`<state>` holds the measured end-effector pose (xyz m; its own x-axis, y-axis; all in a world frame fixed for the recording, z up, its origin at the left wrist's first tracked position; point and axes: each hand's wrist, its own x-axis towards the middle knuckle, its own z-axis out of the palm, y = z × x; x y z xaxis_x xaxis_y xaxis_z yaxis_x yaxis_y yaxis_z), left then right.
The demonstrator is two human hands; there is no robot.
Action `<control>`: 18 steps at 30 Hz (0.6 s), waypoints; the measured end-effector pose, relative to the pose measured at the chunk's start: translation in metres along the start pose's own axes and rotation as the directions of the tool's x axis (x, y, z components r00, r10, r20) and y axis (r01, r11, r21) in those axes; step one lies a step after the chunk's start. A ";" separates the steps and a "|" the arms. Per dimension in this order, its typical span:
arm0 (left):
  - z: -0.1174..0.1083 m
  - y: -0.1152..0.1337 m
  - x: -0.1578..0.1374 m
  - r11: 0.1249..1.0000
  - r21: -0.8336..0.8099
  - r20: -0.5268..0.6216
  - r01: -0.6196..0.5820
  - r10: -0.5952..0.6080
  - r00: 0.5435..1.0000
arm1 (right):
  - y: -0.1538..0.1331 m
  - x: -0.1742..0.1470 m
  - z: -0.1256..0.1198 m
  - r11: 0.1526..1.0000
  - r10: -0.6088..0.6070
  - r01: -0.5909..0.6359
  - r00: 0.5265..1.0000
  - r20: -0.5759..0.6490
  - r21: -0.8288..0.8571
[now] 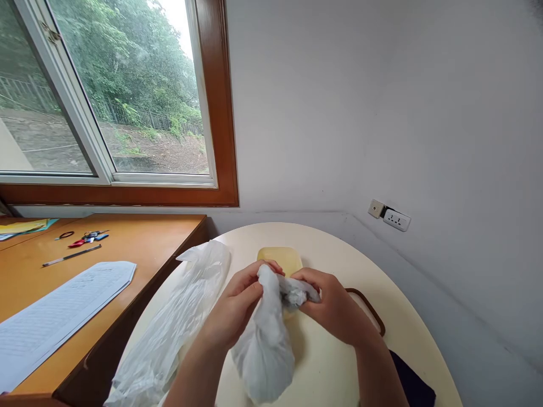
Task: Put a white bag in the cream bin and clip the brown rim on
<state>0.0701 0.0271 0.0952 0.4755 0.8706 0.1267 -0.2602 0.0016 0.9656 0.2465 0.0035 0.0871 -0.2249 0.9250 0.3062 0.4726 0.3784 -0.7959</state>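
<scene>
A white plastic bag (268, 356) hangs bunched between my two hands above the round table, its lower part bulging toward me. My left hand (241, 297) is closed on the gathered neck of the bag. With thumb and fingers, my right hand (328, 302) pinches a twisted end of the same bag that sticks out to the right. What is inside the bag cannot be made out. Just beyond my hands lies a pale yellow plastic container or lid (282, 257), partly hidden by them.
A long crumpled translucent plastic bag (178, 316) covers the left of the round table (326, 367). At right are a brown-rimmed object (371, 308) and a dark item (409, 379). The wooden desk (148, 234) holds papers (63, 316), a pen (72, 256) and keys (89, 238).
</scene>
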 end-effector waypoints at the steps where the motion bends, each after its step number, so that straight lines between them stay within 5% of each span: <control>1: -0.002 0.001 0.000 1.000 0.030 -0.002 0.007 -0.007 1.000 | 0.000 0.001 0.000 1.000 -0.007 0.006 0.999 -0.052 -0.028; 5: -0.009 0.002 -0.002 0.984 0.177 0.001 0.033 -0.033 0.999 | 0.003 0.004 0.002 0.989 -0.083 0.043 0.956 -0.283 -0.145; 11: -0.009 0.004 -0.004 0.972 0.217 0.107 0.085 -0.111 0.988 | 0.017 0.010 0.009 0.925 -0.227 0.005 0.810 -0.540 -0.380; 18: -0.007 0.004 -0.002 0.938 0.346 -0.037 -0.021 0.035 0.999 | 0.006 0.003 0.005 0.946 -0.236 0.082 0.839 -0.491 -0.315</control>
<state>0.0619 0.0290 0.0972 0.4349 0.8875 0.1525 0.0372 -0.1869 0.9817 0.2442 0.0089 0.0803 0.1181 0.7032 0.7011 0.6970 0.4442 -0.5629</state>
